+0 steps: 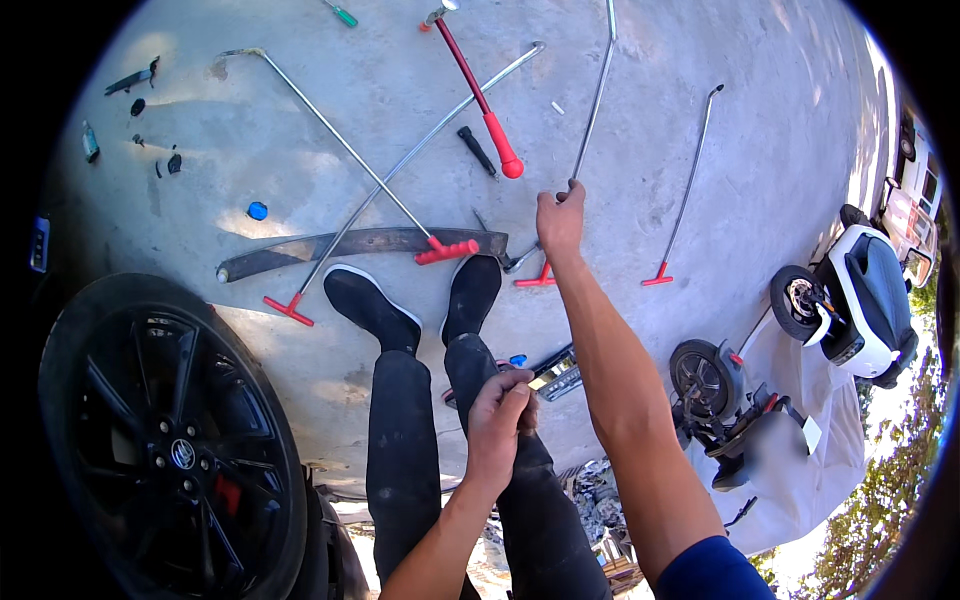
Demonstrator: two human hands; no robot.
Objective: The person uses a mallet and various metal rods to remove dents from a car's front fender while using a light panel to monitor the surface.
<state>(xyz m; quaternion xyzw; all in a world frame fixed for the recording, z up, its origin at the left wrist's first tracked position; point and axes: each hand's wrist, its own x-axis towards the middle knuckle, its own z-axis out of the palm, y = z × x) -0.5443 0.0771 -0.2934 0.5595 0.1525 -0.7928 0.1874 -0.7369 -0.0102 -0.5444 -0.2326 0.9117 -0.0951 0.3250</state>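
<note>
My right hand reaches forward, its fingers closed around a long silver T-handled metal rod with a bent shaft. The rod's red crossbar lies just below that hand, and its far end runs out of the top of the view. Nearer my body, my left hand is held above my thigh with curled fingers; whatever they may hold is hidden. To the left of the right hand lie a red-handled hammer and a black flashlight-like cylinder. A shorter T-handled rod rests to its right.
Two crossed T-handled rods lie ahead of my shoes, over a dark curved strip. A black car wheel stands at left. Parked scooters are at right. A blue cap and a green screwdriver lie farther off.
</note>
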